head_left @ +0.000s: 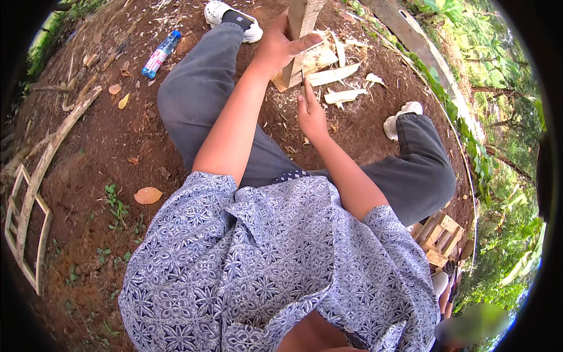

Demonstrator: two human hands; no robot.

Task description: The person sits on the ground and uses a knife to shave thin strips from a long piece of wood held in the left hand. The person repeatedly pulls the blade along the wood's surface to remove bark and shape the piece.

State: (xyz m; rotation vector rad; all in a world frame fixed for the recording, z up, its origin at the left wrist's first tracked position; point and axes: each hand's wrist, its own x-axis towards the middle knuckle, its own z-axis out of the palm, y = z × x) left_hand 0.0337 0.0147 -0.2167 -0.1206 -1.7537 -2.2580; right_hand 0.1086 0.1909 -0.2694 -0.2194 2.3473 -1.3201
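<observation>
My left hand (280, 50) grips the side of an upright piece of squared wood (303, 24), thumb laid across its face. The wood's lower end meets a pale wooden block (319, 58) on the ground between my legs. Just below and right of it, my right hand (312, 117) is closed around a thin dark tool (304, 76), held against the wood's edge. Its kind is hard to make out, as the fingers hide most of it. Split wood slivers (334, 75) and a curled offcut (345, 97) lie right of the block.
A plastic bottle with a blue cap (160, 54) lies on the soil at left. A long branch (56, 144) and a wooden frame (41, 249) lie farther left. At right are a small wooden pallet (438, 237) and a concrete edge (431, 53). Someone's blurred head (475, 325) shows lower right.
</observation>
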